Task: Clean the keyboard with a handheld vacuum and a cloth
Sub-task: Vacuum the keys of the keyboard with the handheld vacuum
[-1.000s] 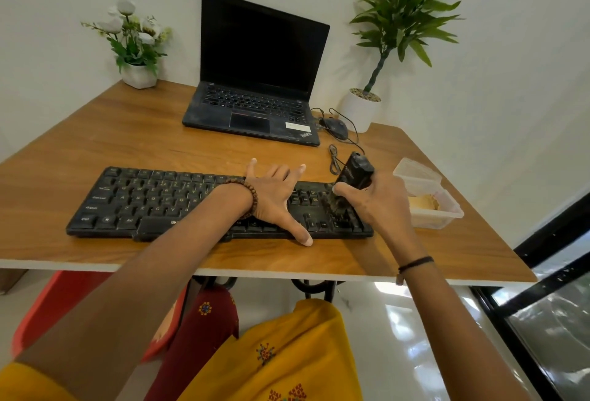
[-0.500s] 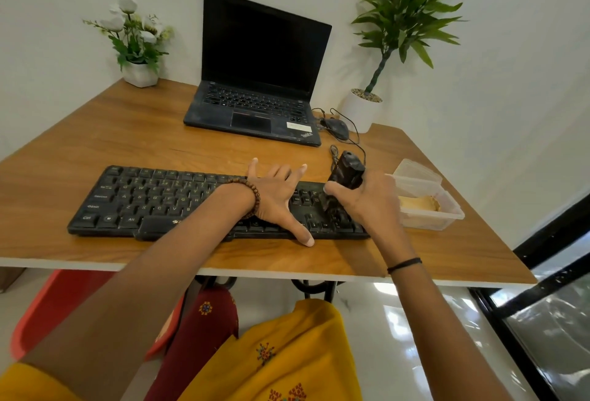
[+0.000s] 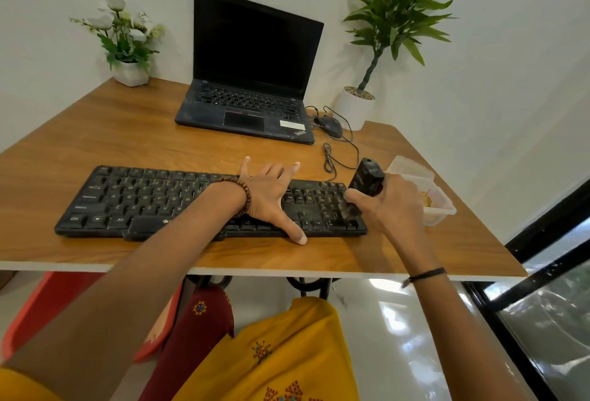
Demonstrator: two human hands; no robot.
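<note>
A black keyboard (image 3: 153, 199) lies near the front edge of the wooden table (image 3: 127, 132). My left hand (image 3: 271, 196) rests flat on its middle with fingers spread, the thumb reaching over the front edge. My right hand (image 3: 389, 206) grips a small black handheld vacuum (image 3: 365, 178), held upright and tilted, its brush end down on the number-pad keys at the keyboard's right end. No cloth is plainly visible.
A black laptop (image 3: 252, 103) stands open at the back, a mouse (image 3: 330, 126) and its cable beside it. A clear plastic container (image 3: 427, 196) sits just right of my right hand. A flower pot (image 3: 131, 73) and a white plant pot (image 3: 356, 107) stand at the back corners.
My right hand has shifted the vacuum slightly left and back right again over the number pad. My left hand has stayed flat on the keyboard.
</note>
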